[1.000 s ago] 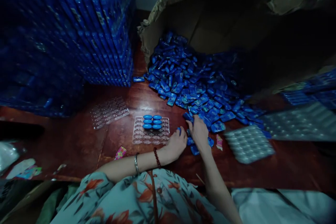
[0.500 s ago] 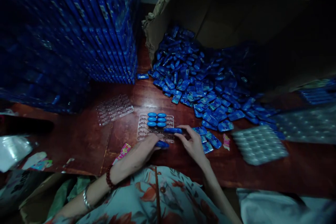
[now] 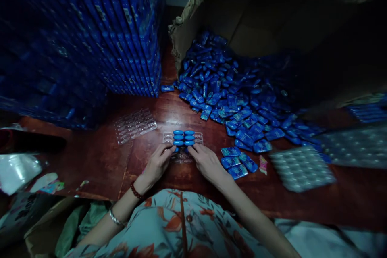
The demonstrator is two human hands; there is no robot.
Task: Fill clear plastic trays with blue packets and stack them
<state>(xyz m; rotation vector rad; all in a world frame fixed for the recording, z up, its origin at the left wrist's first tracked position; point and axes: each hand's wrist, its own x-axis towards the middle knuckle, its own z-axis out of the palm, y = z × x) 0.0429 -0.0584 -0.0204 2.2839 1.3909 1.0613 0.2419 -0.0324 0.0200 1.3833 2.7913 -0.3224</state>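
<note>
A clear blister tray point(image 3: 198, 136) lies on the table before me, with two columns of blue packets point(image 3: 178, 138) in its middle. My left hand point(image 3: 158, 163) bends over the tray's left side, its fingers closed on a blue packet point(image 3: 176, 150) that shows only in part. At the right side my right hand point(image 3: 208, 164) holds another blue packet, mostly hidden under the fingertips, just below the right column. Several loose blue packets point(image 3: 238, 171) lie to the right of my right hand.
Tall stacks of filled blue trays point(image 3: 130, 40) stand at the back left. A large cardboard box point(image 3: 178, 44) spills a heap of blue packets point(image 3: 229, 88). Another clear tray point(image 3: 136, 126) lies left, a greyish tray point(image 3: 303, 169) right, and a dark cylinder point(image 3: 33, 141) far left.
Both hands have moved to opposite sides of the tray, bringing their packets to the row below the placed ones. The pink wrapper near my left forearm is now hidden.
</note>
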